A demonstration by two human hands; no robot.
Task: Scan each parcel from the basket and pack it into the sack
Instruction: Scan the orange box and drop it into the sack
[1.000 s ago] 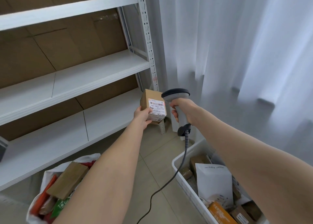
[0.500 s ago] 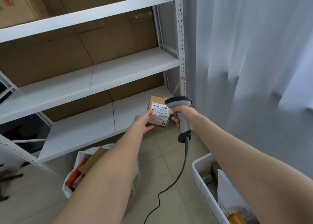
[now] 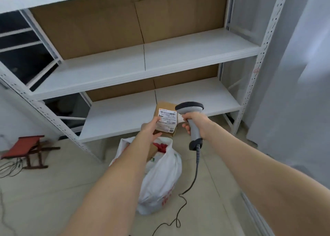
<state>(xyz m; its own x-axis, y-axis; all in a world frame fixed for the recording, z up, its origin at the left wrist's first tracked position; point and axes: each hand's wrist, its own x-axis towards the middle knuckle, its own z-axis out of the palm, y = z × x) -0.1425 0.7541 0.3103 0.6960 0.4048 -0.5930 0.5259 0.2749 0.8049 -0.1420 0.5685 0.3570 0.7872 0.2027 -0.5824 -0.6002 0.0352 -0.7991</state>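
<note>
Left hand point(image 3: 150, 127) partly behind parcel point(image 3: 167, 119)

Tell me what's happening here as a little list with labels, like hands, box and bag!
left hand: holds the box, label facing the camera
right hand: grips the scanner by its handle, head close beside the label
sack: white, open, on the floor under the box, with things inside
cable: hangs from the scanner down to the floor
shelves: white, behind the hands
stool: red, at the left on the floor
</note>
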